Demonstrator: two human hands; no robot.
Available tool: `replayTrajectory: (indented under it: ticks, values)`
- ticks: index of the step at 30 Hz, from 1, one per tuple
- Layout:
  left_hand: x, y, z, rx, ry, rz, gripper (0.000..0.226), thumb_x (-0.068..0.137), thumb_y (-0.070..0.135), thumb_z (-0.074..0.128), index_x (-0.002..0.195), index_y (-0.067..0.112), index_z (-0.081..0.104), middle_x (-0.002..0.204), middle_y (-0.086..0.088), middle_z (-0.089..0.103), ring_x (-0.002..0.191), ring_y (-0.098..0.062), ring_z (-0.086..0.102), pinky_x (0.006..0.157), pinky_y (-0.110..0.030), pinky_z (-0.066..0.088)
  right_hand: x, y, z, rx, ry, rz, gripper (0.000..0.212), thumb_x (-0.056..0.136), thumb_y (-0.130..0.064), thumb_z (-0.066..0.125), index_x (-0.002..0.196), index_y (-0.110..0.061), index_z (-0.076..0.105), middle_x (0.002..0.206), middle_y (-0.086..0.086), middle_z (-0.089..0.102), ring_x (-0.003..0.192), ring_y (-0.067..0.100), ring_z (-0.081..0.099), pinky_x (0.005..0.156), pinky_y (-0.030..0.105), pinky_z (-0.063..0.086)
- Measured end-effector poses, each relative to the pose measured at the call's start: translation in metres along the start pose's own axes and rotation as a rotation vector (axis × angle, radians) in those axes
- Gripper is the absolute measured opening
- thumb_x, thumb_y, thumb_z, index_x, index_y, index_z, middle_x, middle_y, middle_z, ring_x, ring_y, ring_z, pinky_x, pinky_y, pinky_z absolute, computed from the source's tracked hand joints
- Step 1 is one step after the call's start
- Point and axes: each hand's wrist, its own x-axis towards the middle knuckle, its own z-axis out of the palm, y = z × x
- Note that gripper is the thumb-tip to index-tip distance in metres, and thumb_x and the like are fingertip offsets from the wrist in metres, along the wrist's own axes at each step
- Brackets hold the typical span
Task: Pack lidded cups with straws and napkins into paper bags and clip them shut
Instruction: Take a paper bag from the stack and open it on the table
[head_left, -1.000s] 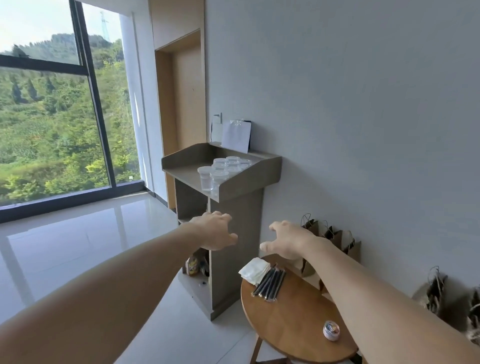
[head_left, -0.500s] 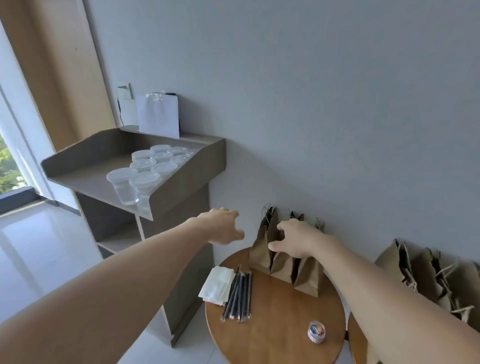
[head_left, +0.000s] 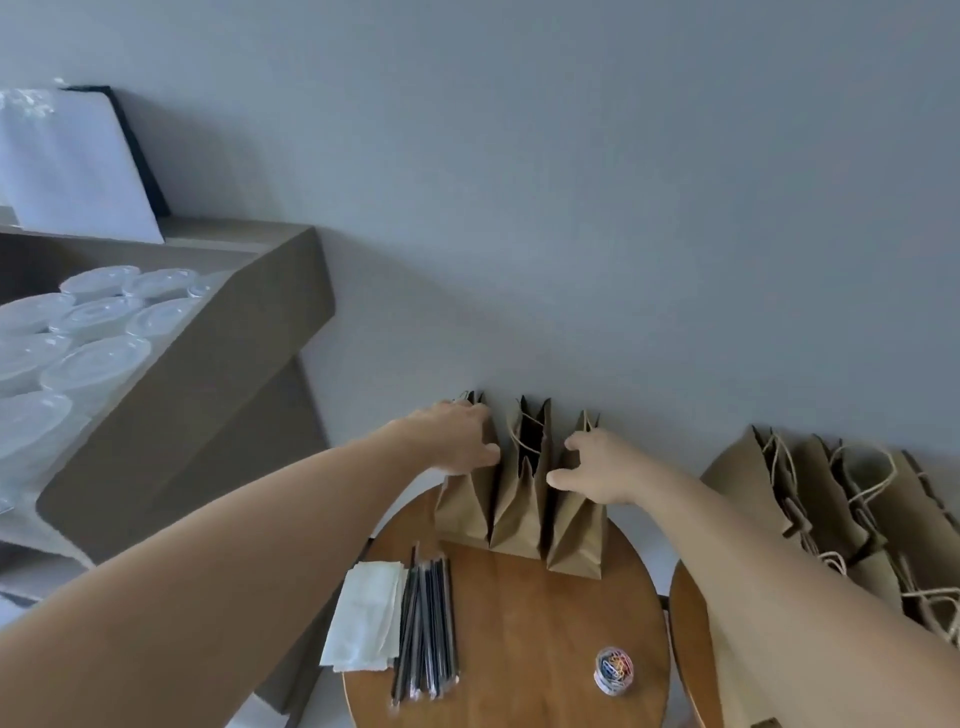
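Note:
Three brown paper bags stand in a row against the wall at the back of a round wooden table (head_left: 524, 644). My left hand (head_left: 457, 436) lies over the top of the left bag (head_left: 462, 506), thumb pointing at the open middle bag (head_left: 519, 512). My right hand (head_left: 597, 467) rests on the right bag (head_left: 576, 535), thumb and forefinger spread towards the middle bag. A stack of white napkins (head_left: 363, 618) and several black wrapped straws (head_left: 426, 629) lie at the table's front left. A small clear jar of coloured paper clips (head_left: 614, 670) stands at the front right.
Several clear lidded cups (head_left: 98, 358) stand on a grey-brown stand (head_left: 208, 395) to the left, with a white board (head_left: 72, 161) leaning on the wall behind them. A second round table (head_left: 691, 634) on the right carries several more paper bags (head_left: 831, 509) with rope handles.
The view has swung right and down from the window and stand onto the table. Both hands have moved forward onto the bags, one on each side of the middle bag.

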Motion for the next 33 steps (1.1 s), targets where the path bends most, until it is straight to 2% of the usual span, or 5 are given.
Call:
replayTrajectory:
  ticks: [10,15,18,24,33]
  values:
    - [0.133,0.024,0.038,0.051,-0.111,0.358,0.065,0.095,0.051,0.044,0.15,0.018,0.031,0.152,-0.007,0.038,0.139,-0.03,0.035,0.108,-0.051,0.038,0.063,0.053,0.043,0.122,0.033,0.35,0.057,0.097,-0.053,0.047,0.13,-0.006,0.056,0.132,0.013,0.06,0.117,0.03,0.058,0.094,0.042,0.047]
    - [0.176,0.039,0.059,0.096,-0.161,0.415,0.062,0.094,0.051,0.043,0.146,0.017,0.036,0.147,-0.01,0.043,0.135,-0.031,0.038,0.107,-0.052,0.038,0.099,0.078,0.053,0.116,0.034,0.395,0.057,0.099,-0.051,0.042,0.139,-0.011,0.046,0.135,0.01,0.055,0.116,0.03,0.056,0.091,0.04,0.048]
    - [0.195,0.046,0.07,0.108,-0.16,0.407,0.058,0.094,0.051,0.043,0.142,0.018,0.041,0.142,-0.008,0.047,0.131,-0.031,0.042,0.105,-0.051,0.04,0.126,0.092,0.057,0.129,0.031,0.373,0.049,0.099,-0.046,0.043,0.131,-0.009,0.052,0.128,0.011,0.06,0.112,0.03,0.058,0.089,0.04,0.049]
    - [0.214,0.06,0.089,0.1,-0.16,0.346,0.052,0.092,0.046,0.045,0.135,0.016,0.047,0.132,-0.008,0.054,0.125,-0.03,0.046,0.099,-0.05,0.046,0.165,0.118,0.069,0.135,0.0,0.304,0.024,0.099,-0.034,0.045,0.08,-0.02,0.05,0.085,0.002,0.059,0.075,0.019,0.056,0.054,0.028,0.034]
    - [0.214,0.091,0.098,-0.259,-0.144,0.123,0.039,0.096,0.045,0.047,0.093,0.01,0.063,0.079,-0.007,0.065,0.072,-0.025,0.064,0.072,-0.042,0.058,0.162,0.134,0.067,0.235,0.247,0.284,0.023,0.097,-0.015,0.051,0.074,-0.018,0.047,0.066,-0.004,0.046,0.058,0.011,0.043,0.047,0.02,0.024]
